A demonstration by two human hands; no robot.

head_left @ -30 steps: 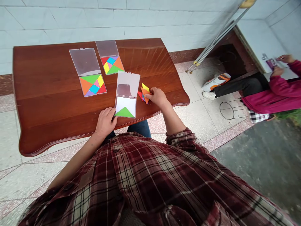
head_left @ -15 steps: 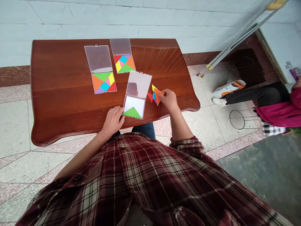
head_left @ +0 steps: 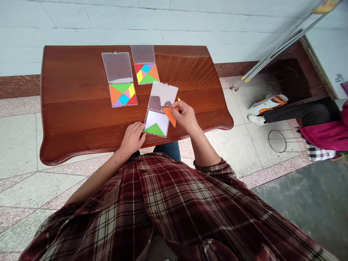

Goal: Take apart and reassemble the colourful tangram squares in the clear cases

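Observation:
My right hand (head_left: 186, 116) pinches a large orange tangram triangle (head_left: 170, 114) between thumb and fingers. It is held over the right side of an open tangram case (head_left: 160, 119), across the line between its white-lined tray and clear lid (head_left: 162, 95). Along the tray's near edge lies a green triangle (head_left: 154, 129). My left hand (head_left: 132, 138) rests flat on the table, fingertips against the tray's left edge. Just beyond my right hand, the tip of a yellow piece (head_left: 179, 99) shows; the other loose pieces are hidden behind the hand.
Two more open cases, a left one (head_left: 123, 95) and a far one (head_left: 147, 74), hold filled tangram squares on the brown wooden table (head_left: 76, 108). A tiled wall (head_left: 108, 21) stands behind. Crutches (head_left: 269, 54) lean at right, near a seated person's leg (head_left: 285, 113).
My right hand has lifted the orange triangle from the loose pieces and carried it left to the tray. My left hand stays by the case. The view has shifted slightly.

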